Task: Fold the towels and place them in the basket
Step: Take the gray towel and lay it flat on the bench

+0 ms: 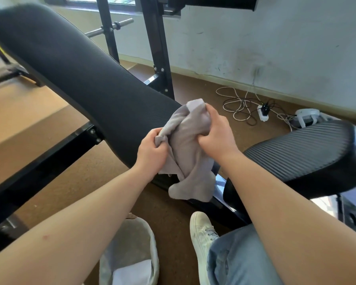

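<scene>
Head view: left hand pinches a bunched edge of the grey towel; right hand grips its upper end, fingers curled; the towel hangs crumpled before the ribbed black bench; the soft-sided basket stands on the floor below; risk: limp, unspread cloth likely folds crooked or slips free.

Black bench pad slants across brown carpet, w/ ribbed seat pad at right. Black uprights & barbell behind. By the wall: tangled cables, power strip, white gadget, maybe a charger. White shoe near bottom.
</scene>
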